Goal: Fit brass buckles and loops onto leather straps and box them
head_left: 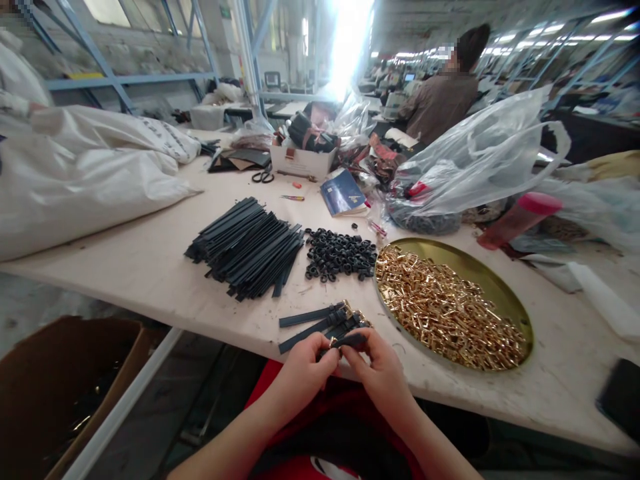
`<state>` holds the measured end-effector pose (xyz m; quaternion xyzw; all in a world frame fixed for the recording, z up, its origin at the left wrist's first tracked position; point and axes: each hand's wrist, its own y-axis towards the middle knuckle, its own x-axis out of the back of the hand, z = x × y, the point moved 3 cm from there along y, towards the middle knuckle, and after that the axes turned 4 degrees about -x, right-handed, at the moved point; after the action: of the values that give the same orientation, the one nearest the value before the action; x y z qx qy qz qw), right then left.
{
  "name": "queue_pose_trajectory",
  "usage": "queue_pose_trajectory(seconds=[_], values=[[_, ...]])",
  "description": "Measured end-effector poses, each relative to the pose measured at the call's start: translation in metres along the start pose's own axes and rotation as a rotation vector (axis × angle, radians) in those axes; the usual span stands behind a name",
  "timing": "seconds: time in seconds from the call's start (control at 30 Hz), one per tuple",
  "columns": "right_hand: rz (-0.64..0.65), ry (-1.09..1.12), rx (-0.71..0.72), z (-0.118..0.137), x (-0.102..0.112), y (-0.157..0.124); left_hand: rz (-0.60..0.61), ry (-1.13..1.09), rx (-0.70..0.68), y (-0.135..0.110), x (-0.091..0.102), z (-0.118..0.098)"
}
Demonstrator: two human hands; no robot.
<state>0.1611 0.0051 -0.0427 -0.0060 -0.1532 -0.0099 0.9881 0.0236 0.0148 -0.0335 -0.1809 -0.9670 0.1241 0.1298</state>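
Note:
Above the table's front edge, my left hand (311, 365) and my right hand (376, 365) pinch one dark strap (353, 341) between them. A gold buckle (333, 343) glints on it at the left fingertips; the fingers cover much of both. Just beyond my hands lie several straps with gold buckles (313, 328). Farther left is a heap of flat dark strips (245, 247). Beside that heap sits a pile of small black strap loops (340, 255). To the right, a round gold-coloured tray (475, 267) holds a mass of small gold metal buckle parts (445, 310).
Scissors (263, 176), a blue booklet (344, 193) and a white box (303, 162) stand farther back. A clear plastic bag (475, 160) and pink bottle (520, 220) are at right, a white sack (85, 180) at left. Below left is a cardboard box (65, 387). A person (443, 100) is behind.

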Motion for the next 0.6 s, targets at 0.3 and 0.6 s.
queue_pose_trajectory(seconds=[0.3,0.6], values=[[0.168,0.308,-0.219,0.001,-0.001,0.012,0.137,-0.070,0.028,0.012,0.001,-0.001],[0.070,-0.026,-0.046,0.005,0.007,0.024,0.076,0.222,-0.122,0.023,0.013,-0.023]])
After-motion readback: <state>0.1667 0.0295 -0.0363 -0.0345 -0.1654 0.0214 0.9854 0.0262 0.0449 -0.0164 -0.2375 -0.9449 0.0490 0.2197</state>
